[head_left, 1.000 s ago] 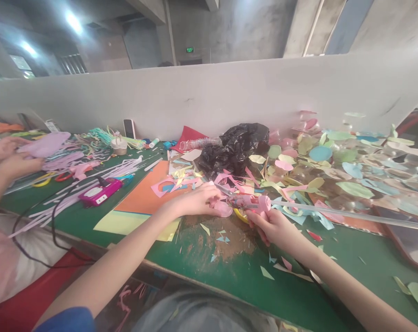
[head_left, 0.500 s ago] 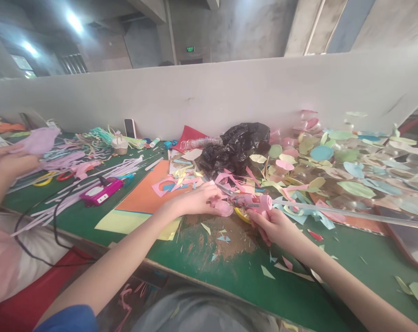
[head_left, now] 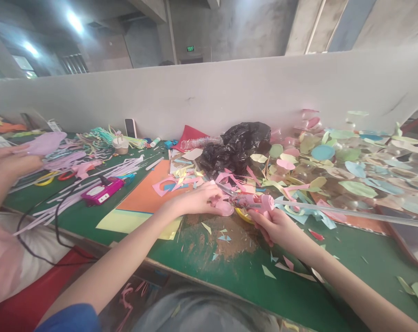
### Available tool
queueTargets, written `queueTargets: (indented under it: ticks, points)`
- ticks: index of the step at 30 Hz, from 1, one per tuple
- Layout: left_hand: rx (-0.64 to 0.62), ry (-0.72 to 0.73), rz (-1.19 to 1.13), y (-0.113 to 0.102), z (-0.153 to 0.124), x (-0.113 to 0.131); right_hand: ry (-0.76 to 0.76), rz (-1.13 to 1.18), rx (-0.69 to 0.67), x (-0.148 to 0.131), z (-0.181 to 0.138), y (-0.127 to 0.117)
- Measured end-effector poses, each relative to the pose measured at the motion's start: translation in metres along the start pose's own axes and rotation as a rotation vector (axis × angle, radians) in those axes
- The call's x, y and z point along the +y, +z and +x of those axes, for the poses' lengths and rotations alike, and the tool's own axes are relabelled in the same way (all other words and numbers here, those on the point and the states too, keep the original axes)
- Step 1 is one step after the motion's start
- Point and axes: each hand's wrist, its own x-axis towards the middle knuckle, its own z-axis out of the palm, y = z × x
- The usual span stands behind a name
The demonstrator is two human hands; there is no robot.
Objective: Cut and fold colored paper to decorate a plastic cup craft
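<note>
In my right hand (head_left: 269, 226) is a pink hot glue gun (head_left: 252, 201), its nozzle pointing left and a long clear glue stick (head_left: 347, 213) running out of its back to the right. My left hand (head_left: 209, 199) is closed on a small translucent pink plastic piece (head_left: 224, 208), held right at the nozzle. Whether the nozzle touches the piece I cannot tell. Behind the gun, yellow scissor handles (head_left: 242, 215) lie partly hidden on the table. Pink paper strips (head_left: 229, 179) are heaped just beyond my hands.
A black plastic bag (head_left: 241, 143) sits behind my hands. Many paper-topped clear pieces (head_left: 357, 169) crowd the right. Orange sheets (head_left: 143, 189) and a magenta power box (head_left: 103, 190) lie left. A co-worker's hands (head_left: 13, 161) hold a lilac piece at far left. Scraps litter the green table (head_left: 202, 267).
My hands, the glue gun and the pink piece stay almost where they were. At far left the co-worker's lilac piece has shifted right and tilted flatter.
</note>
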Motion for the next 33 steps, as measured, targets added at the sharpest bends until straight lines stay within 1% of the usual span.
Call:
queueTargets:
  ticks: [8, 14, 24, 33]
  points:
    - [-0.003, -0.016, -0.012, -0.0019, 0.0, 0.0042, -0.007, -0.04, -0.003, 0.0073, 0.001, -0.0013]
    - [-0.015, -0.013, -0.014, -0.0013, 0.0004, 0.003, -0.011, -0.036, -0.004, 0.0075, 0.0005, -0.0034]
    - [-0.025, -0.02, -0.012, -0.0033, 0.0004, 0.0081, -0.023, -0.022, -0.004, 0.0101, -0.0014, -0.0065]
    - [-0.027, -0.02, 0.021, -0.0034, 0.0002, 0.0078, 0.01, -0.01, -0.013, 0.0074, -0.003, -0.0086]
